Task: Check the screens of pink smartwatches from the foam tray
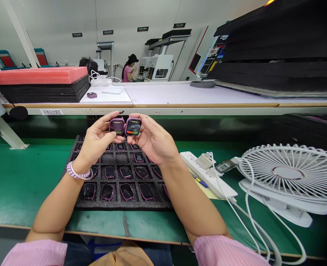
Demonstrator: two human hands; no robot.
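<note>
My left hand (pixel 98 138) grips a purple-framed smartwatch body (pixel 116 126), thumb on its lower edge and fingers at the back. Beside it, my right hand (pixel 155 136) holds a second smartwatch body (pixel 133 126) by its edges; this screen is lit with yellow text at the top and red and green areas below. Both screens face me, side by side and very close together. Under my hands lies a black foam tray (pixel 113 205) with rows of compartments, many holding similar purple watches (pixel 127 191). Some tray watches have lit screens. My forearms cover parts of the tray.
A white power strip (pixel 208 173) with chargers and cables lies right of the tray, next to a white fan (pixel 288 173). Above the green bench (pixel 27 177) runs a shelf (pixel 163 92) with foam stacks (pixel 44 87) at left. A co-worker (pixel 128 69) sits beyond.
</note>
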